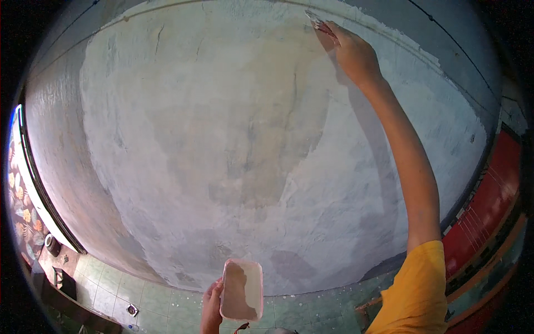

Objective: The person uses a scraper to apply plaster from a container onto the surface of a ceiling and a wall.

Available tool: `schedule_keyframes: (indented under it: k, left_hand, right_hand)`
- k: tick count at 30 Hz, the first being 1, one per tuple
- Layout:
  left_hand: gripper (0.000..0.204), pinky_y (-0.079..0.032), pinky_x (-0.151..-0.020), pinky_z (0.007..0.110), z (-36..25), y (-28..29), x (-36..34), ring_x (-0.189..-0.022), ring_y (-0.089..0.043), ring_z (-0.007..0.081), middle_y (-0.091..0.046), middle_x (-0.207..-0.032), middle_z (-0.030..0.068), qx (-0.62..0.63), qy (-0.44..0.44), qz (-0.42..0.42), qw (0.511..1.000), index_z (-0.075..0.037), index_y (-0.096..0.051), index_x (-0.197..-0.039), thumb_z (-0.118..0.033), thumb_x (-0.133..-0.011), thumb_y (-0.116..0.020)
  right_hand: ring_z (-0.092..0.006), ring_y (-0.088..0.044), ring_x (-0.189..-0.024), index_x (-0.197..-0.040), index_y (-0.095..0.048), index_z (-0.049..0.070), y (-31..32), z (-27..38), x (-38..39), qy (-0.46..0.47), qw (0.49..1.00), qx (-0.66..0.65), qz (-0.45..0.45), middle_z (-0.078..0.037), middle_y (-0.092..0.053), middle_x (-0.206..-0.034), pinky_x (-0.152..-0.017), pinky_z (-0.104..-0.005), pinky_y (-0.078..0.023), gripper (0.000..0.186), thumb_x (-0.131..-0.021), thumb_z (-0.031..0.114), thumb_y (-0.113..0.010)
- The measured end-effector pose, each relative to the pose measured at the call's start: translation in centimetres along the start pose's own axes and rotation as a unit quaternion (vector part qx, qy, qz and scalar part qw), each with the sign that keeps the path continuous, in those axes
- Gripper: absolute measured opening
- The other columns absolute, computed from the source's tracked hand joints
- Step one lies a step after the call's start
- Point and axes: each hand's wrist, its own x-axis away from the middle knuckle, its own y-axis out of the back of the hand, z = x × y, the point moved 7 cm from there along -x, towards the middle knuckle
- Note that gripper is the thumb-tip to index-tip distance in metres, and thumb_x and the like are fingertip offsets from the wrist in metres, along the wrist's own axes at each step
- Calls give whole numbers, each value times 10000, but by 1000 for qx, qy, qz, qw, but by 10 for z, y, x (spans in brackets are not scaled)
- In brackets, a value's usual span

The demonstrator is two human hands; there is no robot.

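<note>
My right arm, in a yellow sleeve, reaches high up the wall. My right hand (pixel 353 53) is closed around a paintbrush (pixel 318 22) with a reddish handle and a white-coated tip, which is at the upper wall. Low in front, my left hand (pixel 212 305) grips the side of a rectangular plastic tub (pixel 261 295) with a pink rim. The tub looks pale inside and is partly in shadow; how much paint it holds I cannot tell. The wall (pixel 222 128) has a broad whitish coat with darker, damp-looking patches, thin cracks and grey margins.
Pale green floor tiles (pixel 153 298) with white specks run along the wall's foot. A red panel (pixel 473 217) and wooden frames stand at the right. Toward the left are a patterned curtain (pixel 25 214), a dark box (pixel 65 283) and a small round object (pixel 132 310). A cable (pixel 456 44) crosses the upper right.
</note>
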Motion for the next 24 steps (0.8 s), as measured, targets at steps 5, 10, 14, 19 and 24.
schedule_keyframes:
  k: [5, 10, 14, 19, 24]
  left_hand:
    - [487, -500, -889, 296, 12, 15, 1, -1041, -627, 168, -665, -1158, 103, -3, 28, -10, 1000, 57, -581, -1321, -309, -1000, -566]
    - [490, -493, -909, 299, 8, 19, 7, -1050, -624, 162, -667, -1160, 91, -32, 34, -19, 999, 63, -571, -1331, -299, -1001, -564]
    - [488, -492, -919, 303, 14, 27, 4, -1065, -620, 166, -665, -1168, 94, -28, 32, -6, 999, 65, -562, -1340, -286, -1001, -568]
    - [499, -492, -928, 309, 17, 16, -4, -1080, -620, 182, -656, -1195, 106, -30, 40, 10, 999, 67, -548, -1353, -289, -1004, -567]
    - [509, -483, -957, 319, 17, 18, -1, -1116, -608, 191, -643, -1231, 114, -19, 56, -6, 998, 67, -541, -1362, -295, -1006, -560]
  right_hand:
    - [-312, -625, -1212, -1401, -522, -1, -28, 61, 104, 101, 988, 57, 104, -203, -596, -1365, -984, -384, -538, 468, -936, 47, -532]
    - [-257, -666, -1159, -1326, -596, 10, -1, 140, 233, 151, 972, -76, 163, -159, -666, -1274, -923, -369, -565, 443, -884, 32, -615]
    - [-257, -683, -1116, -1339, -573, 47, 9, 86, 154, 36, 981, -68, 176, -161, -668, -1259, -929, -412, -569, 387, -961, 127, -579]
    - [-289, -663, -1136, -1397, -528, 59, -8, 12, 76, -14, 996, 40, 73, -168, -634, -1316, -949, -407, -553, 418, -986, 138, -533]
    - [-316, -574, -1290, -1463, -460, 17, -29, 97, 202, 50, 989, -47, 131, -199, -559, -1418, -1022, -397, -507, 572, -897, 11, -538]
